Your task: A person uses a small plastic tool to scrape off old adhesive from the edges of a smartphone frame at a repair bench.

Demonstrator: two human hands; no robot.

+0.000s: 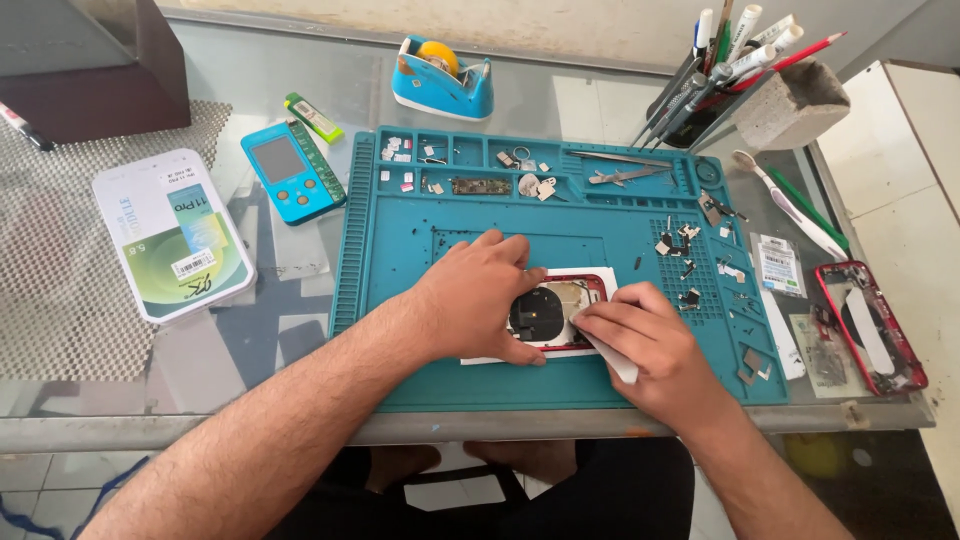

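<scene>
An opened red phone back [556, 306] with a round black coil lies on a white sheet on the teal repair mat [420, 250]. My left hand [475, 290] presses flat on its left half, holding it down. My right hand [640, 345] pinches a thin white plastic tool [612, 360] against the phone's right edge.
Small screws and metal parts [690, 255] lie scattered on the mat's right side and in its top trays. A second red phone frame [870, 325] sits at the right table edge. At the left are a white box [175, 232] and a blue tester device [290, 170]; behind are a tape dispenser [440, 78] and a tool cup [790, 100].
</scene>
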